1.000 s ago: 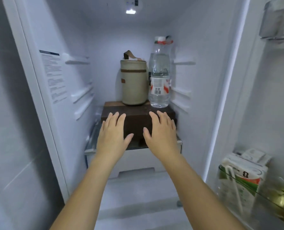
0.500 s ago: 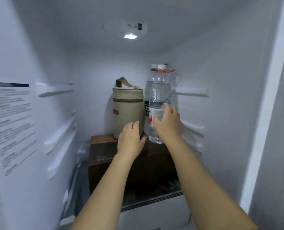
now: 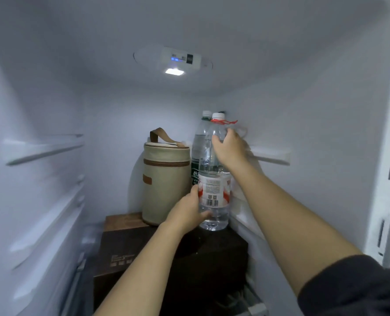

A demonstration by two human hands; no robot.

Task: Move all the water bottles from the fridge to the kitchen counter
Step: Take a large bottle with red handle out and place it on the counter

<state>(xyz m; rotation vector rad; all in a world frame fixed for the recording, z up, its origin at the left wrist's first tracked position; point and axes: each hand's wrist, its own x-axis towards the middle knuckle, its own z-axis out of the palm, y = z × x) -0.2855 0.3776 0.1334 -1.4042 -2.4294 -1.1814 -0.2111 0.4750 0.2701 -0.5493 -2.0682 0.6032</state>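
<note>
A large clear water bottle point(image 3: 214, 190) with a white cap, a red neck ring and a red-and-white label stands on a dark brown box point(image 3: 166, 254) inside the fridge. My right hand point(image 3: 229, 148) grips its upper shoulder. My left hand point(image 3: 187, 212) holds its lower part, thumb across the front below the label. Right behind it stands a second clear bottle point(image 3: 198, 144) with a green label, mostly hidden.
A beige cylindrical bag point(image 3: 165, 181) with a brown strap stands on the box just left of the bottles. White fridge walls with shelf rails close in on both sides. The fridge light point(image 3: 174, 71) glows on the ceiling.
Both hands rose from the box front to the front bottle: the right went from its label up to its shoulder, the left closed on its lower part. The camera came closer.
</note>
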